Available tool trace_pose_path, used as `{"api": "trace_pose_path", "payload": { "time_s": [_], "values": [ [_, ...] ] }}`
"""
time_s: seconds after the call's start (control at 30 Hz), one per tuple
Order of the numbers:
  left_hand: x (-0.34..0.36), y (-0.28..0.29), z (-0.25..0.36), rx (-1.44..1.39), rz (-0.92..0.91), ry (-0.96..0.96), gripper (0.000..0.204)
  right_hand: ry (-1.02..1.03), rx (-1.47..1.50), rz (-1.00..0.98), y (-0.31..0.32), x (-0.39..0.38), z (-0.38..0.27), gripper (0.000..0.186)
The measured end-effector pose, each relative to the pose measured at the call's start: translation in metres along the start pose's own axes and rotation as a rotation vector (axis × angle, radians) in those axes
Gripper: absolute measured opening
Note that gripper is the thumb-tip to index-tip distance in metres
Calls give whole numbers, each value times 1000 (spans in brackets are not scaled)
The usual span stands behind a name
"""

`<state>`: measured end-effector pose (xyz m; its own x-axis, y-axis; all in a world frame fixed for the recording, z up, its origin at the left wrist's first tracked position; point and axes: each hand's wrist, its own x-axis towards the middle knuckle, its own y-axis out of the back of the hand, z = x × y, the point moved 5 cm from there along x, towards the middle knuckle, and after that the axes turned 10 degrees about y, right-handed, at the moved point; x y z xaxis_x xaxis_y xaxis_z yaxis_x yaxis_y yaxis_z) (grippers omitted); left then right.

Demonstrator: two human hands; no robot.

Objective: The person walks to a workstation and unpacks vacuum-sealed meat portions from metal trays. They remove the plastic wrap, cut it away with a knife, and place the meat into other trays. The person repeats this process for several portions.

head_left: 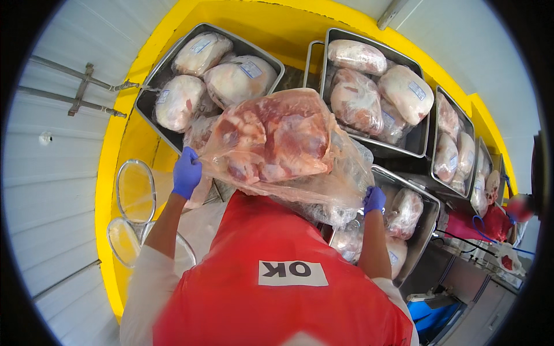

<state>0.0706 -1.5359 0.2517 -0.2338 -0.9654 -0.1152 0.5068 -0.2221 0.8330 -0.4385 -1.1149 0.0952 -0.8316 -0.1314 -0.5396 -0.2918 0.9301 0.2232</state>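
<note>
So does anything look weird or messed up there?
Maybe the plastic bag: it's loose and wrinkled around the meat between the left hand and right hand, while the packs in the trays look wrapped more tightly.

Left tray (148,101) — partly hidden behind bagged meat (274,138).

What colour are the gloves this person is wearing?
Blue-violet; the left glove shows best, in the head view.

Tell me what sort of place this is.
Probably a meat-processing or packing room: bagged meat held up in front, metal bins holding more of it, and a red apron on the person.
</note>
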Motion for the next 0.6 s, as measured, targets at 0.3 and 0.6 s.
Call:
{"api": "trace_pose_path", "payload": {
  "time_s": [0.3,0.6],
  "values": [
    [2,-31,-48,130,-130,-182,17,1283,-715,-10,-68,-105,-88,41],
    [-14,-56,-187,-1455,-228,992,19,1134,-1266,-996,-136,-159,47,36]
  ]
}}
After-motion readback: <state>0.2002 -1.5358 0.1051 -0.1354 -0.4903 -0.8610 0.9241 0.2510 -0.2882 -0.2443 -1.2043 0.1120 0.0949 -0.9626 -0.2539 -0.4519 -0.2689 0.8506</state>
